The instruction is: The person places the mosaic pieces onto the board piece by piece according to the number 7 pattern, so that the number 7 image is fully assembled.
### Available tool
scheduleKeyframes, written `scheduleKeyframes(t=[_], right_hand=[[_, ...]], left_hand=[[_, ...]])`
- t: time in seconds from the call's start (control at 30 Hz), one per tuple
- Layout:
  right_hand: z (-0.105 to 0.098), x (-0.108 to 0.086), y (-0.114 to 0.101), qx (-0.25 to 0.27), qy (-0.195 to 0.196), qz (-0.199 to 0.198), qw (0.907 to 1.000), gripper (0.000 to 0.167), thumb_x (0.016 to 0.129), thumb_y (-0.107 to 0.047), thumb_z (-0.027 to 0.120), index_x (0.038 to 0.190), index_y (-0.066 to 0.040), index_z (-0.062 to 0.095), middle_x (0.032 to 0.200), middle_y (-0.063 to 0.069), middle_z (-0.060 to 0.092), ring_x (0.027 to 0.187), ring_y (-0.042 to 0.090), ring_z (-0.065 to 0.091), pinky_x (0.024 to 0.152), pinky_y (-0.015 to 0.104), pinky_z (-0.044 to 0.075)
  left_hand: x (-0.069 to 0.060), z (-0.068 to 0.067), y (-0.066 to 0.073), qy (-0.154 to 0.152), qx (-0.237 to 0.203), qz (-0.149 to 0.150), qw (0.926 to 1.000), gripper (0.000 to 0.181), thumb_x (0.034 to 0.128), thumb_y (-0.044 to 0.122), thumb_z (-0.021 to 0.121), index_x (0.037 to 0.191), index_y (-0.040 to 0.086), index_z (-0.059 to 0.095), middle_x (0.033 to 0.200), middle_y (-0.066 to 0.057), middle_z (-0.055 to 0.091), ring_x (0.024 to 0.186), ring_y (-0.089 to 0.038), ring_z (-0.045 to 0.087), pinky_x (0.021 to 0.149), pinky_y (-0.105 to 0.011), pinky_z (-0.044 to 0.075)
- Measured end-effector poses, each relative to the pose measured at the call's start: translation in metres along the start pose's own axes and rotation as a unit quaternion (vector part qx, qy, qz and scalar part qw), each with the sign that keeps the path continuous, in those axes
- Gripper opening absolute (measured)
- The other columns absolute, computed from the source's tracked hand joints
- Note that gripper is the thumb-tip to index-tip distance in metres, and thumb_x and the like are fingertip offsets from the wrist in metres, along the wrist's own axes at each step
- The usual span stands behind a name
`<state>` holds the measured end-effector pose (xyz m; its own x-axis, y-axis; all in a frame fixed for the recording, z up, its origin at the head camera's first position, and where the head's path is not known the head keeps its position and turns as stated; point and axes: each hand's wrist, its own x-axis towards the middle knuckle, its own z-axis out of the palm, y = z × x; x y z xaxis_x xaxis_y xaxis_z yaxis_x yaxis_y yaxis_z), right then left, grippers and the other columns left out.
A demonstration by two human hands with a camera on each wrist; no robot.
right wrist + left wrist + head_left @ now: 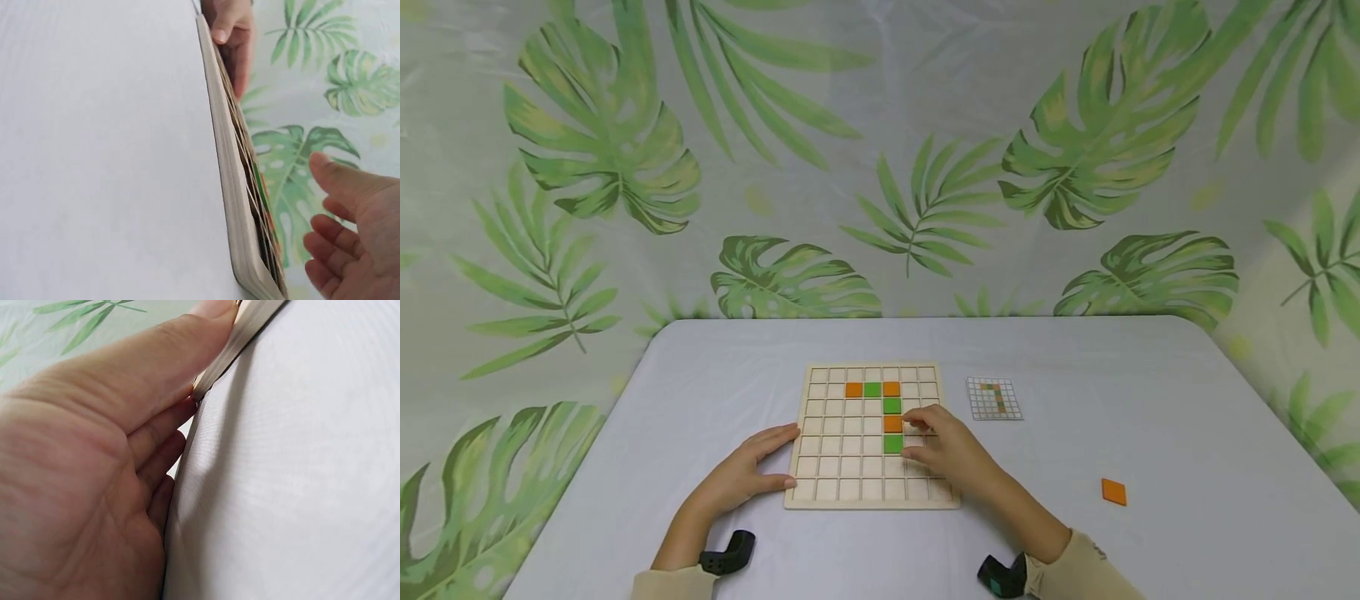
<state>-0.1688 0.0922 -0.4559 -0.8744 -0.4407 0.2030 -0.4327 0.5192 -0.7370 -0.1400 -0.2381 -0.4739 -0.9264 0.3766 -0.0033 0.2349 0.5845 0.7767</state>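
A wooden grid board (861, 490) lies on the white table with several square tiles in its cells. Along its second row from the back are an orange tile (853, 390), a green tile (872, 389) and another orange one. Below the last, a column runs green, orange, green, ending at the front green tile (893, 444). My left hand (741, 471) touches the board's left edge with thumb and fingers spread, thumb (169, 356) against the rim. Over the right half of the board is my right hand (951, 446); the right wrist view shows its fingers (334, 240) loosely bent, holding nothing.
A small pattern card (994, 398) with a printed grid lies to the right of the board. Farther right, a loose orange tile (1114, 492) rests on the table (1187, 400). Behind the table hangs a leaf-patterned cloth (917, 208).
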Motion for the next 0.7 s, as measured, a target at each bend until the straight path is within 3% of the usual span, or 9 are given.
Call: scheduleKeyframes(t=[0.13, 0.37, 0.43, 0.63, 0.7], right_hand=[[-0.023, -0.013, -0.001, -0.022, 0.020, -0.022, 0.9993, 0.054, 0.073, -0.026, 0.075, 0.121, -0.010, 0.054, 0.117, -0.002, 0.052, 0.110, 0.017, 0.048, 0.090, 0.037, 0.042], [-0.068, -0.049, 0.014, -0.074, 0.052, -0.041, 0.9951, 0.063, 0.072, -0.033, 0.073, 0.126, -0.013, 0.048, 0.127, -0.001, 0.046, 0.119, 0.021, 0.041, 0.092, 0.043, 0.039], [-0.080, -0.061, 0.020, -0.093, 0.064, -0.037, 0.9929, 0.064, 0.072, -0.032, 0.073, 0.127, -0.014, 0.047, 0.127, -0.002, 0.046, 0.119, 0.021, 0.040, 0.092, 0.041, 0.038], [-0.115, -0.097, 0.038, -0.142, 0.097, 0.011, 0.9850, 0.063, 0.073, -0.029, 0.074, 0.128, -0.014, 0.048, 0.124, -0.004, 0.046, 0.114, 0.016, 0.042, 0.089, 0.019, 0.035], [-0.124, -0.108, 0.044, -0.147, 0.101, 0.027, 0.9836, 0.062, 0.073, -0.028, 0.074, 0.127, -0.014, 0.048, 0.124, -0.002, 0.047, 0.111, 0.016, 0.042, 0.086, 0.019, 0.035]], left_hand=[[0.000, 0.000, 0.000, -0.001, 0.006, -0.002, 1.0000, 0.074, 0.0721, 0.034, 0.073, 0.135, 0.011, 0.042, 0.140, -0.007, 0.036, 0.130, -0.032, 0.024, 0.101, -0.053, 0.020], [0.001, 0.001, -0.002, 0.000, 0.013, 0.001, 0.9999, 0.074, 0.0724, 0.035, 0.072, 0.136, 0.011, 0.042, 0.140, -0.008, 0.036, 0.129, -0.033, 0.024, 0.100, -0.054, 0.020], [0.001, 0.001, -0.002, 0.000, 0.015, -0.003, 0.9999, 0.075, 0.0720, 0.036, 0.072, 0.136, 0.011, 0.041, 0.140, -0.007, 0.035, 0.130, -0.032, 0.024, 0.101, -0.054, 0.020], [0.001, 0.001, -0.003, -0.001, 0.013, -0.012, 0.9998, 0.077, 0.0711, 0.037, 0.073, 0.137, 0.013, 0.041, 0.141, -0.005, 0.034, 0.131, -0.031, 0.022, 0.101, -0.053, 0.020], [0.001, 0.001, -0.004, 0.000, 0.012, -0.006, 0.9999, 0.076, 0.0714, 0.036, 0.073, 0.136, 0.012, 0.041, 0.141, -0.006, 0.034, 0.130, -0.032, 0.023, 0.101, -0.053, 0.020]])
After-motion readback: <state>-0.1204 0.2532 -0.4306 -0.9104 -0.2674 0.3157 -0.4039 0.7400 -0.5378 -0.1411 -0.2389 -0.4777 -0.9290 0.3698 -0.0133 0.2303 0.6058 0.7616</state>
